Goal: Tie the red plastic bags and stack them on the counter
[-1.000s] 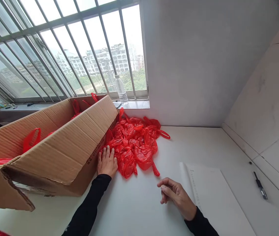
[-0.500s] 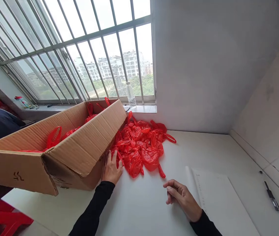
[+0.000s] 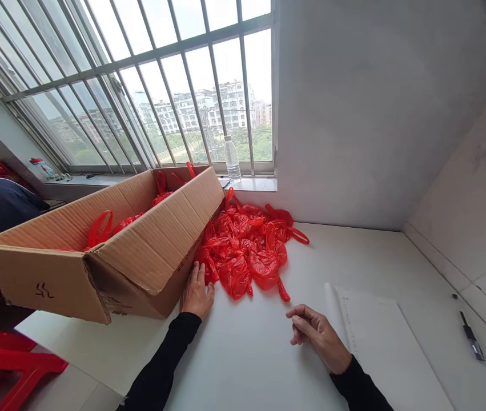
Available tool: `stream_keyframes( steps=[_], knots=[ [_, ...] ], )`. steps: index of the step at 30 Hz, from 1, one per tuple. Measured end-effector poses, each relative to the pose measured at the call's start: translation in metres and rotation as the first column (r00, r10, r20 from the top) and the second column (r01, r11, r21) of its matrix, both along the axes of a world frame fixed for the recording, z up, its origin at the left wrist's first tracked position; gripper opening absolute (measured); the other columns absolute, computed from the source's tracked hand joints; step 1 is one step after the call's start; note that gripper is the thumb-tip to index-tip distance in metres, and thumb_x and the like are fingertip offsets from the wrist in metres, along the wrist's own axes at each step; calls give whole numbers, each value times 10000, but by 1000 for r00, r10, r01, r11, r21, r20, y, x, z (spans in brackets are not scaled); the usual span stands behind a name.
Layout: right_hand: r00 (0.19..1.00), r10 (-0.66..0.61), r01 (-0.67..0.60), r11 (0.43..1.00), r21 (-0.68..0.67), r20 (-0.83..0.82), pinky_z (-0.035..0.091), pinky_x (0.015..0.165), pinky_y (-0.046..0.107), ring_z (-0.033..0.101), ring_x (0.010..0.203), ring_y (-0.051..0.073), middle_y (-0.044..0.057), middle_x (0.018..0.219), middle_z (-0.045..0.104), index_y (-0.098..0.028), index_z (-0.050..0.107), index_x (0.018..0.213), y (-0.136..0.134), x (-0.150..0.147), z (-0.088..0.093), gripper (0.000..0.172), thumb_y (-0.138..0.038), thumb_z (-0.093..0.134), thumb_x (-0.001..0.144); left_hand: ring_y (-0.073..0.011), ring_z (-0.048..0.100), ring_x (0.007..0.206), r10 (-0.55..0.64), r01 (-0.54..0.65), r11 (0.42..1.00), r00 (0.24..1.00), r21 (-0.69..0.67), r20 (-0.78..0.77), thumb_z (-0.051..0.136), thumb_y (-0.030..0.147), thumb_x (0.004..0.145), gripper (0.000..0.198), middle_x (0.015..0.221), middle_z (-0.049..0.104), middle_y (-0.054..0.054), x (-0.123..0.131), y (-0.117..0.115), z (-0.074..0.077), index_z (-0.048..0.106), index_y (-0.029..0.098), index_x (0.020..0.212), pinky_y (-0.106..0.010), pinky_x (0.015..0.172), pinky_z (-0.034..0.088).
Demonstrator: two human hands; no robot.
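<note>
My left hand (image 3: 197, 295) lies at the right side of a long cardboard box (image 3: 157, 245), palm down, fingers stretched out. Its fingertips reach the edge of a heap of knotted red plastic bags (image 3: 243, 251); whether they touch a bag I cannot tell. To the right, my right hand (image 3: 318, 338) hovers low over or rests on the white table (image 3: 243, 354), its fingers loosely bent and apart with nothing seen in them. More red bags (image 3: 101, 229) sit inside the open-topped box. What the bags contain is hidden.
An open notebook (image 3: 380, 337) lies right of my right hand, with a pen (image 3: 472, 337) farther right. On the windowsill stands a clear bottle (image 3: 232, 160). A red plastic stool (image 3: 15, 362) is at lower left, and a dark-clothed person (image 3: 0, 211) is at far left.
The whole view has shifted slightly. My left hand sits a little nearer to me along the box and bags. My right hand keeps nearly the same place and pose.
</note>
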State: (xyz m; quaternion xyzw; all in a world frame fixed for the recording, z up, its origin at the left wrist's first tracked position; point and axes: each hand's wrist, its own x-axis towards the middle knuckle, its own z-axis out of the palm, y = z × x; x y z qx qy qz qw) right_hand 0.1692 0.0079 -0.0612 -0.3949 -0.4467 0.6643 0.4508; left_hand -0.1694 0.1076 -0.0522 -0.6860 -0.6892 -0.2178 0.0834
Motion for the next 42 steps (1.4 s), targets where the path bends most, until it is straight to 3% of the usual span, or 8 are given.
stream_keyframes(
  steps=[11,16,21,24,27,35,39,42],
  knots=[
    [1000,1,-1,1000,5,-6,464,657,317,605,610,147,-16,634,604,-155,648,979,1,0,4,479,-608,676,824,-400,451,1359,32,-32,999,999,-19,-16,506,149,810,610,1495,405,-283,20,5,26,476,27,1407,-517,1109,403],
    [1000,2,-1,1000,14,-17,481,664,319,599,602,137,-19,639,601,-154,650,982,2,-1,3,449,-580,672,842,-323,416,1394,-172,172,985,985,-4,-31,443,212,906,496,1506,435,-198,75,7,43,519,119,1387,-485,1159,341],
    [1000,-3,3,1000,16,-21,478,645,296,609,585,130,-23,624,602,-152,650,974,5,-1,2,461,-592,672,836,-283,413,1411,-449,446,892,893,-80,-32,467,272,926,511,1530,447,-136,148,6,42,481,215,1434,-481,1147,351],
    [1000,-4,4,1000,14,-28,479,630,279,616,578,125,-24,617,603,-148,649,967,8,-2,2,480,-607,672,829,-293,600,1224,-494,484,862,869,-150,-36,473,287,928,464,1294,661,-151,181,13,47,541,210,1381,-498,1098,376],
    [999,-10,11,1000,12,-48,483,611,267,601,558,115,-29,602,598,-150,648,951,10,-2,2,478,-609,677,822,-249,711,904,-436,427,892,900,-144,-29,404,287,961,377,931,761,-105,197,41,61,631,191,1247,-434,998,443],
    [997,-33,34,999,14,-63,461,572,245,613,534,113,-22,578,610,-140,641,950,17,-6,-1,505,-628,658,824,-367,492,1251,-5,4,999,999,39,41,466,249,891,471,1317,543,-238,174,154,100,513,106,1337,-486,993,398],
    [998,-16,17,1000,18,-56,465,560,253,604,509,117,-23,565,602,-136,635,950,22,-7,-7,559,-677,636,809,-382,479,1258,30,-29,999,999,-20,30,658,302,797,461,1298,560,-200,153,179,98,600,183,1238,-512,976,399],
    [998,24,-24,1000,6,-51,477,564,258,615,514,123,-21,574,602,-133,631,964,26,-7,-10,606,-716,617,795,-288,578,1128,53,-49,996,997,-71,55,647,334,865,278,1166,638,-119,143,193,94,648,167,1087,-481,950,449]
  ],
)
